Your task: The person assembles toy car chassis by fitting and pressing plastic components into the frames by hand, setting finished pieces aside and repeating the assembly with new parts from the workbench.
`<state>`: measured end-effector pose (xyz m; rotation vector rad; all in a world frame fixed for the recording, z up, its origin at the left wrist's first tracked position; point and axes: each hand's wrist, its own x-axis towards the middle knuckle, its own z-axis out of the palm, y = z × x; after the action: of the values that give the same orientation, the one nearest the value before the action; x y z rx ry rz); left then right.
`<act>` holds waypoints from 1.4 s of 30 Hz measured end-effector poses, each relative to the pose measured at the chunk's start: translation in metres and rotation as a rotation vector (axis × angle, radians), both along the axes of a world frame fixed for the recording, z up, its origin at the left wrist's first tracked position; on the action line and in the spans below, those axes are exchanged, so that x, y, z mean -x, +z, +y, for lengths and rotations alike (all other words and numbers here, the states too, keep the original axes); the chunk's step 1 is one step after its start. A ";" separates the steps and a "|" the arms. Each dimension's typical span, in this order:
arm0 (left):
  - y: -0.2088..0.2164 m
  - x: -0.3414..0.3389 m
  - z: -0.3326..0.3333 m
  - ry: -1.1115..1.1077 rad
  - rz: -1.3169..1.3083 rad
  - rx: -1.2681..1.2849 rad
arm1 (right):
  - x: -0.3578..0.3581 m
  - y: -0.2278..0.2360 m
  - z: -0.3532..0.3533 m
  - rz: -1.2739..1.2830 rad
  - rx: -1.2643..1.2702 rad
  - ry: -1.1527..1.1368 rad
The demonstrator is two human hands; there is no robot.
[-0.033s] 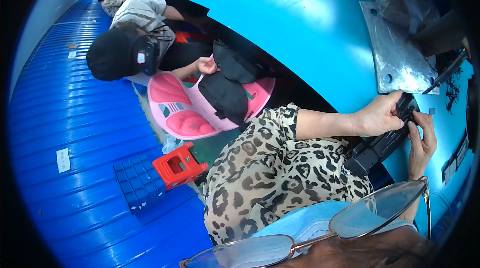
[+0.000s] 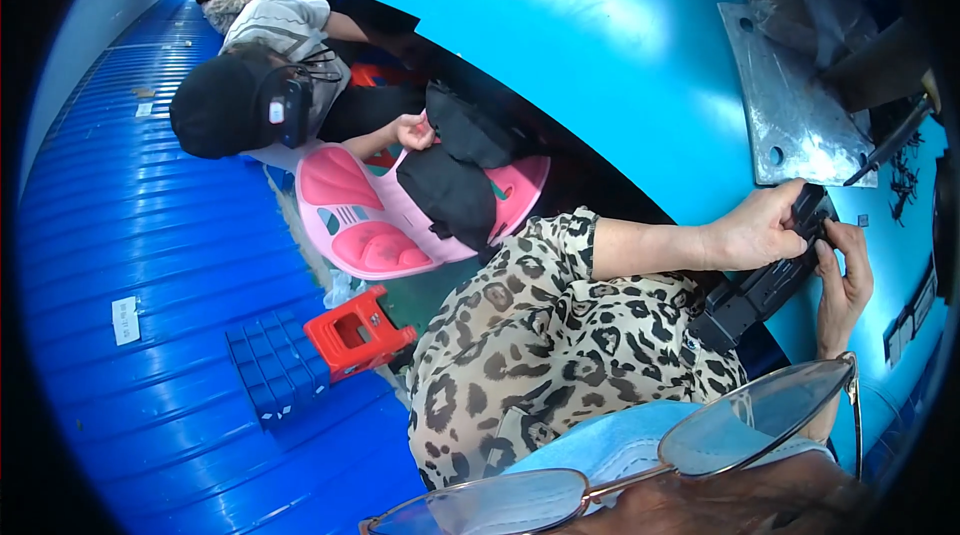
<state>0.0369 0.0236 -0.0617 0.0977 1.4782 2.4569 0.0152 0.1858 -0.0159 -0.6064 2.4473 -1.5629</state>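
Little has moved since the earlier frame: a co-worker's black cap (image 2: 215,105) and the blue crate (image 2: 275,365) sit a touch further toward nine o'clock, while both hands look unchanged. Toward four o'clock in the view, a long black plastic housing (image 2: 765,290) is held at the edge of the turquoise worktop (image 2: 560,65), its long axis running from one o'clock to seven. The left hand (image 2: 750,233), reaching from nine o'clock, has its fingers gripping the upper end; the housing extends from them toward seven. The right hand (image 2: 848,285) meets that end from five o'clock, thumb and forefinger close together; whether they pinch it is unclear. Neither hand is clearly nearer.
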 end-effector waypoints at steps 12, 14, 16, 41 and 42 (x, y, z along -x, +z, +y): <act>-0.003 0.007 0.002 0.093 0.024 0.013 | 0.009 -0.014 -0.002 0.197 -0.095 -0.009; 0.003 0.008 0.001 0.090 0.016 0.084 | 0.011 -0.015 -0.002 0.290 -0.110 0.009; 0.004 0.009 0.001 0.089 0.044 0.141 | 0.013 -0.015 -0.001 0.433 -0.129 0.032; 0.027 0.025 0.080 0.278 0.089 0.168 | 0.037 0.004 0.066 0.710 -0.454 -0.118; 0.028 0.025 0.078 0.235 0.046 0.104 | 0.034 0.005 0.063 0.662 -0.436 -0.134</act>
<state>0.0122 0.1018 -0.0333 -0.0432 1.7221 2.5660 -0.0193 0.2488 -0.0106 -1.0098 3.2264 -0.8820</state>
